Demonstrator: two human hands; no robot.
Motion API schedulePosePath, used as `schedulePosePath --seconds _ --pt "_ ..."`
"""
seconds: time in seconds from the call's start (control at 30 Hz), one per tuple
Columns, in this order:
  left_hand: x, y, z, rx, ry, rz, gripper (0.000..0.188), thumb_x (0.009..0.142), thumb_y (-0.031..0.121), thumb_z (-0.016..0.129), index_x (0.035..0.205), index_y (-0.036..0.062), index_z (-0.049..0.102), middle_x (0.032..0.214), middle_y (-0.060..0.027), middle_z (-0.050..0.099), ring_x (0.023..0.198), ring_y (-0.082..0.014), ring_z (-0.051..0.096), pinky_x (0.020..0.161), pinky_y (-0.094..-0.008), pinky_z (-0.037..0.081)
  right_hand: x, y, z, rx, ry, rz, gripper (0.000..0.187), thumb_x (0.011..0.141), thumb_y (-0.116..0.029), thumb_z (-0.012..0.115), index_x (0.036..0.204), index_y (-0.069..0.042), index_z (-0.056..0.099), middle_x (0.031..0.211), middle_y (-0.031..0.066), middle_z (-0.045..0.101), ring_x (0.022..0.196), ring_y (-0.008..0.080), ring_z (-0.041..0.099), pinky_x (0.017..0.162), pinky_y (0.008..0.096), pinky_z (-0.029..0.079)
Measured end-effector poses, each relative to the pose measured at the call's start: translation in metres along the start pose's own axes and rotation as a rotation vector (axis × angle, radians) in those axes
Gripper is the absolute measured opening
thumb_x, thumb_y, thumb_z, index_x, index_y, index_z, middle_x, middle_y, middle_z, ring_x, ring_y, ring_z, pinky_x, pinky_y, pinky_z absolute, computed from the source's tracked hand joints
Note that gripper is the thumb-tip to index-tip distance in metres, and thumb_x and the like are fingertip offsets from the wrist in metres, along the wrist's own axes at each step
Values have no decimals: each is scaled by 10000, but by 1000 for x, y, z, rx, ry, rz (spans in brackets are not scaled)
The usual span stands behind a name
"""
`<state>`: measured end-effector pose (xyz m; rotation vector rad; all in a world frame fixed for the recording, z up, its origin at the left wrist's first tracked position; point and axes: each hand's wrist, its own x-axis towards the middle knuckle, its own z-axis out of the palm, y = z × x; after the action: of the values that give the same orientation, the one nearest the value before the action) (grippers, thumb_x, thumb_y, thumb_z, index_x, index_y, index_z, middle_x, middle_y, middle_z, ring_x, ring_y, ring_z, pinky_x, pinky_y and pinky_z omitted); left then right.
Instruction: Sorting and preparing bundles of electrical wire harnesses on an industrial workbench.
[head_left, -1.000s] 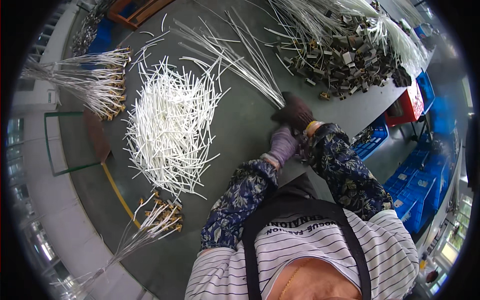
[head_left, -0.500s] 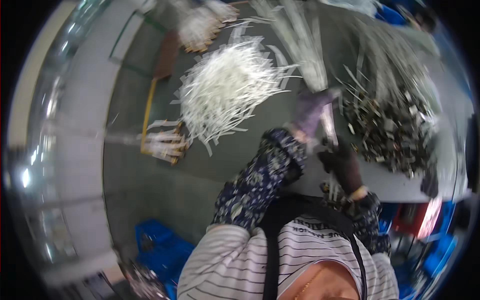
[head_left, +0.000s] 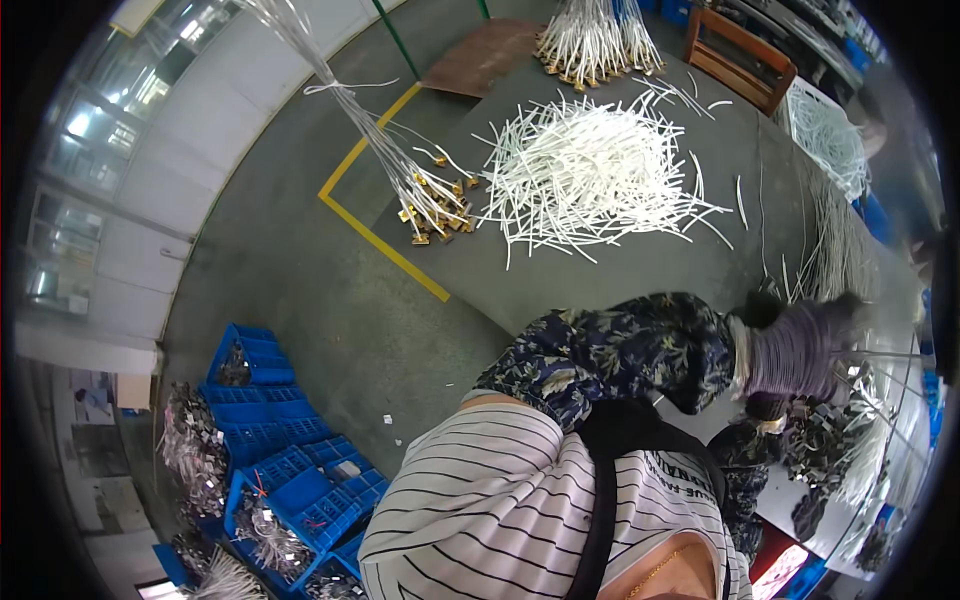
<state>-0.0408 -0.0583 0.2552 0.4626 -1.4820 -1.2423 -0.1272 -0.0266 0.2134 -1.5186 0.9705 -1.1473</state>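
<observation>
At the right side of the table, my left hand (head_left: 800,345), in a purple-grey knitted glove, reaches across among thin wires (head_left: 885,355). Its fingertips are blurred, so its grip does not show. Just below, my right hand (head_left: 770,404), in a dark glove, is mostly covered by the left wrist and sleeve. Beside both hands lies a heap of dark metal-ended parts (head_left: 825,445) with pale strands. A long sheaf of grey wires (head_left: 838,240) stretches away beyond the left hand. Mid-table rests a big loose pile of short white tubes (head_left: 590,175).
A tied wire bundle with brass-coloured ends (head_left: 395,165) lies at the table's left edge, and more white bundles (head_left: 597,45) at the far edge. A wooden chair (head_left: 740,60) stands beyond. Blue crates (head_left: 290,490) of parts sit on the floor at lower left.
The view has swung to the right. Half a second ago my left hand gripped a bundle of pale strands with my right hand at its lower end; that bundle no longer shows clearly.
</observation>
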Motion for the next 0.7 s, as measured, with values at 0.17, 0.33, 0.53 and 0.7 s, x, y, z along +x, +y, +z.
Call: schedulePosePath --seconds 0.17,0.33,0.53,0.7 --pt "10 36 3 -1 37 -128 220 597 168 710 663 38 545 572 -49 560 508 -159 516 486 -299 441 -7 0 5 -52 7 3 463 711 -45 666 1144 27 521 993 64 575 867 161 559 772 272 461" --pt "22 32 8 220 -13 247 401 556 237 733 853 28 564 734 -105 611 669 -245 589 644 -358 485 -12 0 2 -142 53 45 477 714 -71 673 1155 28 520 1024 66 581 889 169 561 800 279 458" --pt "42 -65 -98 -65 -91 -18 594 801 375 613 1237 1 462 1138 -103 551 977 -190 560 875 -316 441 28 -44 -16 -275 10 -38 496 719 -103 682 1168 28 519 1062 69 588 915 178 564 834 287 453" --pt "56 50 -68 170 -72 -91 382 799 240 683 1064 -12 574 918 -128 645 744 -159 632 656 -271 539 90 -90 -86 -377 74 -658 464 785 -121 644 1226 -53 517 1109 127 611 792 171 632 612 206 529"
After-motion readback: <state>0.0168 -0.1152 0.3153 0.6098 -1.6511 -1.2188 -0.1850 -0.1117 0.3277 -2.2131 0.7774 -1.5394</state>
